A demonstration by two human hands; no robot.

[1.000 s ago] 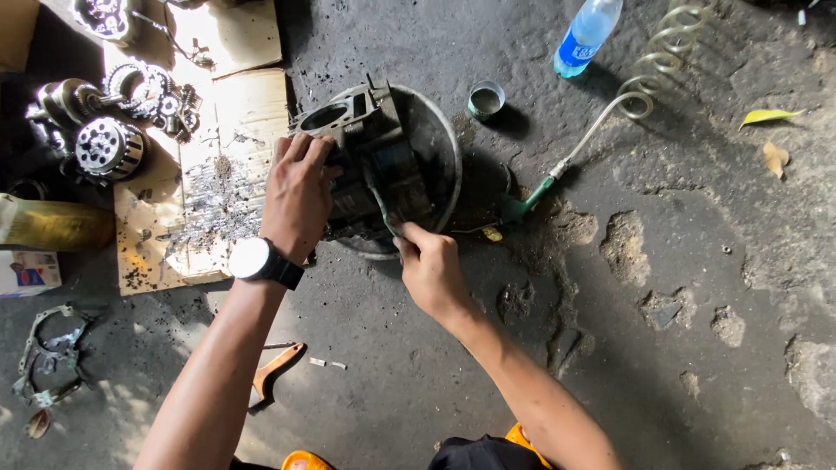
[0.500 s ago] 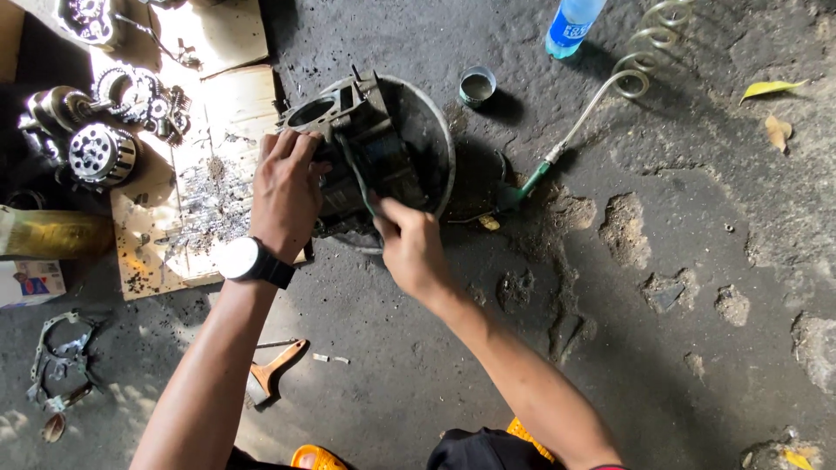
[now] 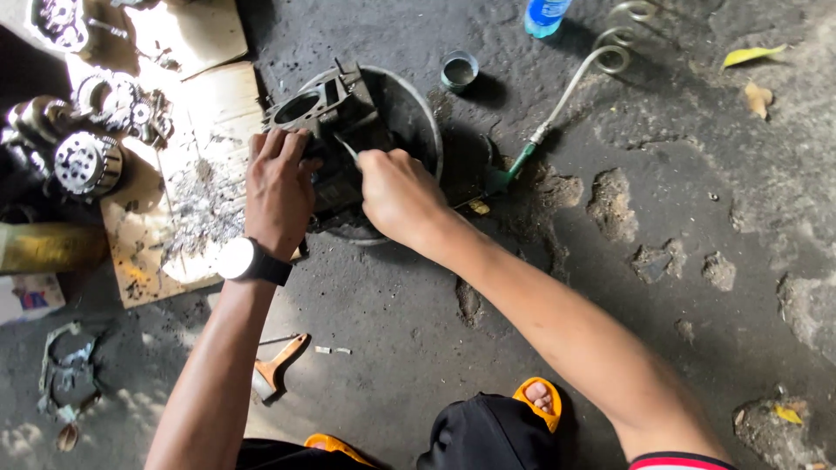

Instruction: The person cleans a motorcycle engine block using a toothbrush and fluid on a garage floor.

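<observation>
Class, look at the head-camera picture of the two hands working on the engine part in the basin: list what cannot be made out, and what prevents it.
- Head view: tool tip in the right hand, hidden by fist.
- Engine part: near side covered by the left hand.
- Basin: near rim behind both hands.
- Blue bottle: cut off by top edge.
- Small tin: contents too dark.

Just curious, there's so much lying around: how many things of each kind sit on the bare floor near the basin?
Metal basin: 1
Engine block in it: 1
Small tin can: 1
Plastic bottle: 1
Coiled air hose: 1
Orange-handled scraper: 1
Yellow leaves: 2 clear
Total: 8
</observation>
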